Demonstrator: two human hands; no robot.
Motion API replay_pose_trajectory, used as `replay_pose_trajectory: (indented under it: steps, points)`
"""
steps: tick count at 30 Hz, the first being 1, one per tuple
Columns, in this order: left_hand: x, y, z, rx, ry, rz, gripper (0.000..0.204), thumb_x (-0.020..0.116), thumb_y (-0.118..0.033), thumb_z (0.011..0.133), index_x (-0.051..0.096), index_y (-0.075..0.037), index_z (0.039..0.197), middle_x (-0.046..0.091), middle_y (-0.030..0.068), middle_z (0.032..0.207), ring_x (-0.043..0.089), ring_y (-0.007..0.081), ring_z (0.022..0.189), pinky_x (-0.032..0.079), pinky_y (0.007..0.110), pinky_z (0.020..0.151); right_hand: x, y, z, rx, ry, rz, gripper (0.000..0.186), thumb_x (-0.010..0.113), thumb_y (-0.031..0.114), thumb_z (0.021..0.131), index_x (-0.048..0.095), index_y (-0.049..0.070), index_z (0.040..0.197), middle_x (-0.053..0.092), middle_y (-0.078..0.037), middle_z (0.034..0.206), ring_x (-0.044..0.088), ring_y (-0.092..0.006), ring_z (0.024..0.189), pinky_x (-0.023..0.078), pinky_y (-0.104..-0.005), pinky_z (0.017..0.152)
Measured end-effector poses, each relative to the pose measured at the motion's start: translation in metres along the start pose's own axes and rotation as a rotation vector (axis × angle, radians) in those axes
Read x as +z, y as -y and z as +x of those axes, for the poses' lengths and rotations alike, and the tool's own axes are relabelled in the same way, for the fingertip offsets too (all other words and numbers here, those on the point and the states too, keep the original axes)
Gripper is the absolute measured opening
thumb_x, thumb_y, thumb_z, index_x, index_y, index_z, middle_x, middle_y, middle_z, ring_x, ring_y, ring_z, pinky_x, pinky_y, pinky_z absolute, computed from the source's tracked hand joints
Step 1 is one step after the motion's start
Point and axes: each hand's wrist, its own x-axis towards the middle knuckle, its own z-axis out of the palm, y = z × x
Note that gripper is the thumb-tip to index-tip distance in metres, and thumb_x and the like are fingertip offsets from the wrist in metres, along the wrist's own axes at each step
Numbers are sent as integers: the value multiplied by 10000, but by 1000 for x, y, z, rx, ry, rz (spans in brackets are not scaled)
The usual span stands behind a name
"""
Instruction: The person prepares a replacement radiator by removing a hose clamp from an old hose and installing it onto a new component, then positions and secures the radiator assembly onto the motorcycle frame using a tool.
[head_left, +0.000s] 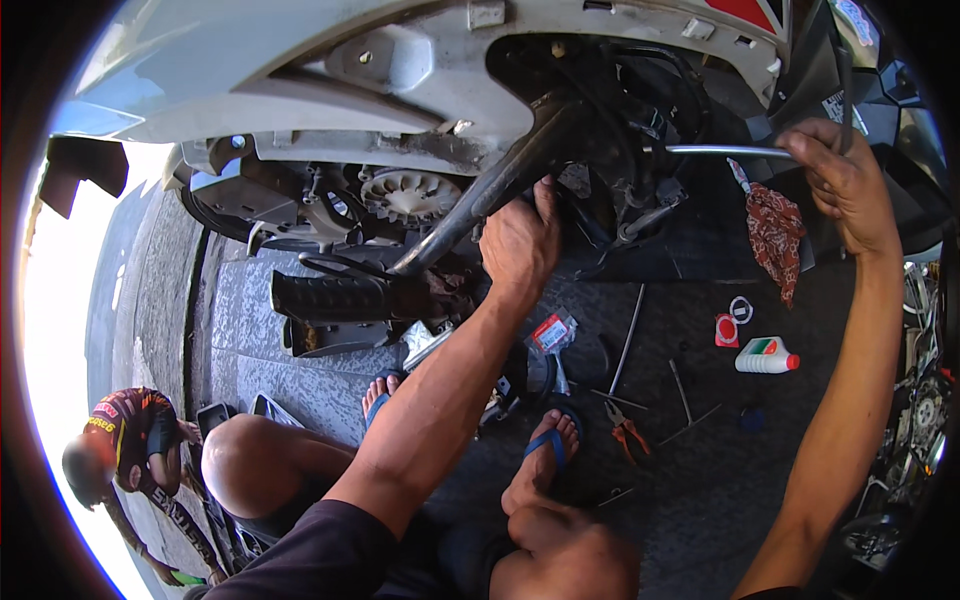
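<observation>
I squat beside the underside of a scooter that fills the top of the view. My left hand reaches into the dark engine bay beside a thick black tube; its fingertips are hidden among the parts, so what they grip is unclear. My right hand is closed around the end of a long silver metal rod that runs leftward into the engine bay. A finned round fan shows to the left of the tube.
On the dark ground lie orange-handled pliers, a white oil bottle with a red cap, thin metal rods, a red packet and a patterned rag. A black footrest juts left. Another person crouches at lower left.
</observation>
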Motion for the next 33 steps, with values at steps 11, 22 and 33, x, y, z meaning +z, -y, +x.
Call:
replay_pose_trajectory:
  steps: [11, 22, 33]
  points:
    - [4, 7, 1, 48, -106, -68, 623, 407, -531, 997, 568, 70, 1013, 647, 354, 908, 618, 534, 926, 465, 573, 824, -74, -82, -234, -21, -664, 383, 338, 626, 172, 958, 570, -60, 1197, 431, 48, 621, 287, 10, 455, 219, -169, 396]
    - [2, 9, 4, 37, -37, -40, 615, 404, -514, 993, 573, 77, 1020, 657, 338, 927, 628, 512, 947, 469, 547, 848, 98, -34, -240, -41, -592, 233, 234, 702, 85, 851, 674, -67, 1025, 583, -43, 702, 484, -46, 571, 367, -188, 526]
    - [-1, 6, 3, 22, 32, -66, 540, 427, -463, 985, 559, 45, 1112, 655, 349, 984, 619, 517, 981, 462, 554, 891, 146, -18, -162, -89, -459, 41, 168, 709, 13, 859, 705, -53, 1014, 711, -106, 865, 658, -110, 764, 503, -225, 687]
